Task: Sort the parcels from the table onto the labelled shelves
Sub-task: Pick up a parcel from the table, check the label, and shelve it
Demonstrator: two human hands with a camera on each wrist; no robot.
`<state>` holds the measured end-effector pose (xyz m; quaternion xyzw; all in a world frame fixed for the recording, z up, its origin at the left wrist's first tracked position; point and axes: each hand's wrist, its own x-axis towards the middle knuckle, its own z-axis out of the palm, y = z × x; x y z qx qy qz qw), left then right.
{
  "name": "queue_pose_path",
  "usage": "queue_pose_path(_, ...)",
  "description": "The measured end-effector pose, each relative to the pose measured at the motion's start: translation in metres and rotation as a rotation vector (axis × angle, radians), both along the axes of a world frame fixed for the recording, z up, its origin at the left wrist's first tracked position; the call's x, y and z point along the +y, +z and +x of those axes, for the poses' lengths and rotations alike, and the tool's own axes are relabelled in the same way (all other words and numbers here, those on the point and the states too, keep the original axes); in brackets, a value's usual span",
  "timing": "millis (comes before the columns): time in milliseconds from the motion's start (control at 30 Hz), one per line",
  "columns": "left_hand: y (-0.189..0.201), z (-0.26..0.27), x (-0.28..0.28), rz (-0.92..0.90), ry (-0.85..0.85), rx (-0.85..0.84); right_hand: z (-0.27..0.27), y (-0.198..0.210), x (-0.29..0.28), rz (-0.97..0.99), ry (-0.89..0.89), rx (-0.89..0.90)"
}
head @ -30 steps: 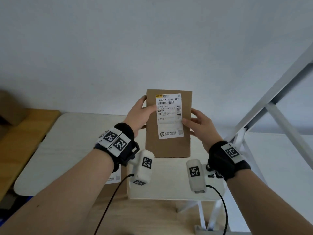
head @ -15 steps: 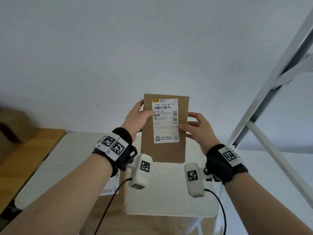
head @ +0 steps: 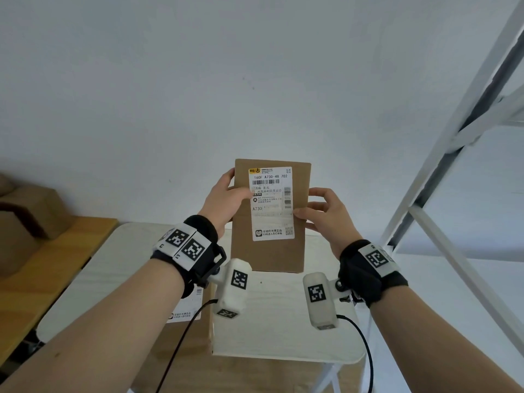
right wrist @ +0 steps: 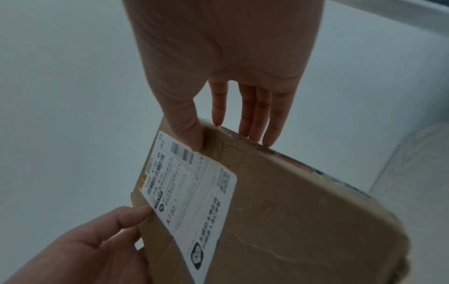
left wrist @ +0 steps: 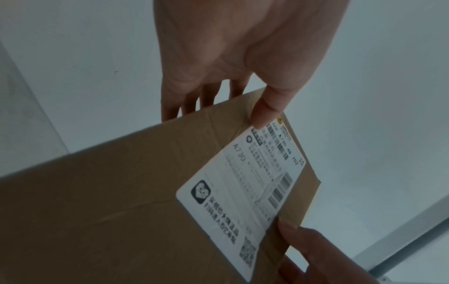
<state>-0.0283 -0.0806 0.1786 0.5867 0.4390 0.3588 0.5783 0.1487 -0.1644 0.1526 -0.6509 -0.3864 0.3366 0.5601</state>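
A brown cardboard parcel (head: 269,253) stands upright in the air above the white table (head: 283,321), its white shipping label (head: 272,204) marked A730 facing me. My left hand (head: 226,199) grips its left edge, thumb on the label and fingers behind. My right hand (head: 320,214) grips its right edge the same way. The left wrist view shows the parcel (left wrist: 109,211) with the left thumb (left wrist: 267,107) on the label's corner. The right wrist view shows the parcel (right wrist: 291,211) pinched by the right thumb (right wrist: 189,130) and fingers.
A second brown parcel (head: 181,336) with a label lies on the table under my left forearm. More cardboard boxes (head: 25,222) sit on a wooden surface (head: 42,276) at the left. A white metal shelf frame (head: 453,154) rises at the right, before a plain wall.
The parcel has been lifted a little higher and stays upright in both hands. The view has tilted up slightly, so the shelf frame sits further right.
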Motion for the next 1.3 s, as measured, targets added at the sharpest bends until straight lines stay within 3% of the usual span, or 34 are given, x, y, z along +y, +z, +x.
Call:
queue_pose_path(1033, 0.016, -0.021, -0.040, 0.002, 0.016, -0.003, -0.018, 0.021, -0.041, 0.004, 0.016, -0.064)
queue_pose_path(1300, 0.023, -0.032, -0.084, 0.042, -0.011, -0.004, -0.022, 0.030, -0.081, 0.111, 0.032, 0.063)
